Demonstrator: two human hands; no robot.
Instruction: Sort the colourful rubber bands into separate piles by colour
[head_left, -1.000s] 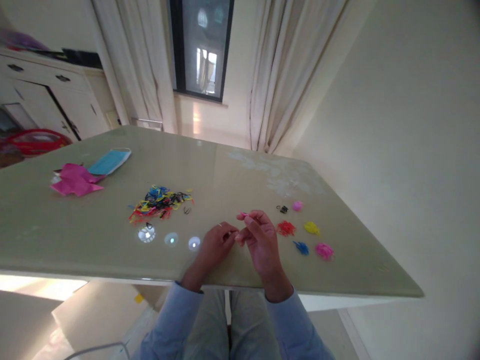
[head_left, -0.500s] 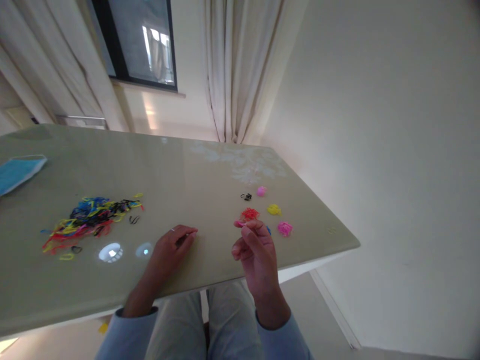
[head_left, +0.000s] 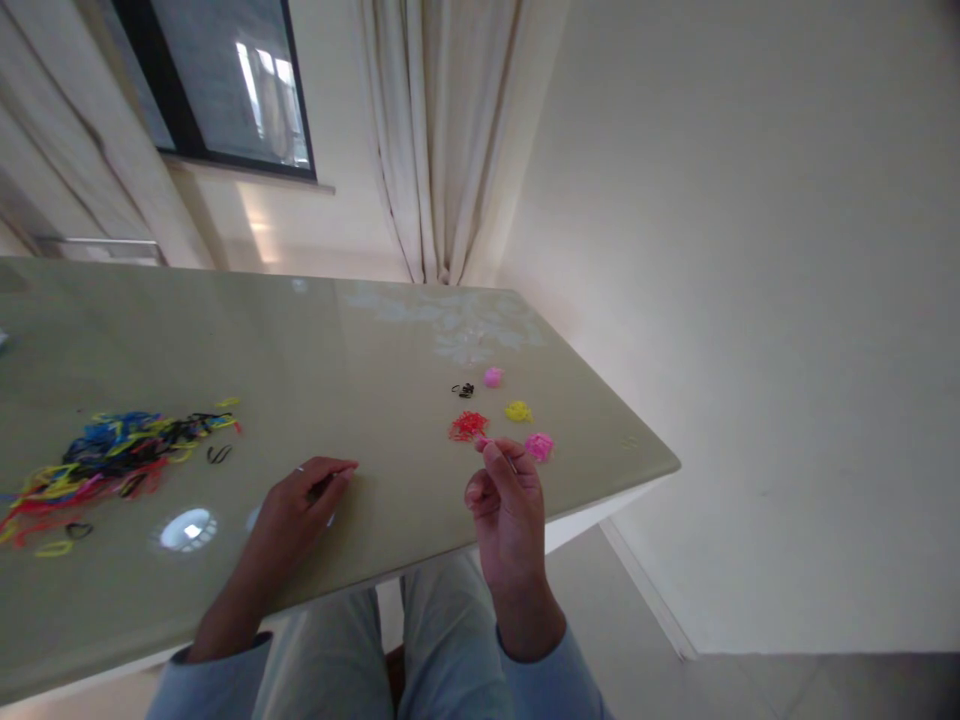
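Observation:
My right hand (head_left: 511, 505) is raised over the table's near edge, thumb and forefinger pinched on a small pink rubber band (head_left: 481, 442). Just beyond those fingertips lies a heap of red rubber bands (head_left: 469, 426). A bright pink heap (head_left: 538, 447) sits right beside the hand, with a yellow heap (head_left: 518, 411) behind it. Farther back are a few black bands (head_left: 464, 390) and a lighter pink clump (head_left: 493, 377). My left hand (head_left: 304, 510), a ring on one finger, rests on the tabletop with fingers drawn together and nothing visible in them.
On the left of the glossy table (head_left: 300, 350) spreads a mixed pile of coloured rubber bands (head_left: 120, 445), with several strays around it. A plain wall (head_left: 750, 300) rises beyond the table's right edge. Curtains (head_left: 442, 140) hang behind the far edge.
The view has turned right, so the table's things sit farther left and the blue face mask has nearly left the frame. My right hand keeps its pinch and has shifted nearer the bright pink heap.

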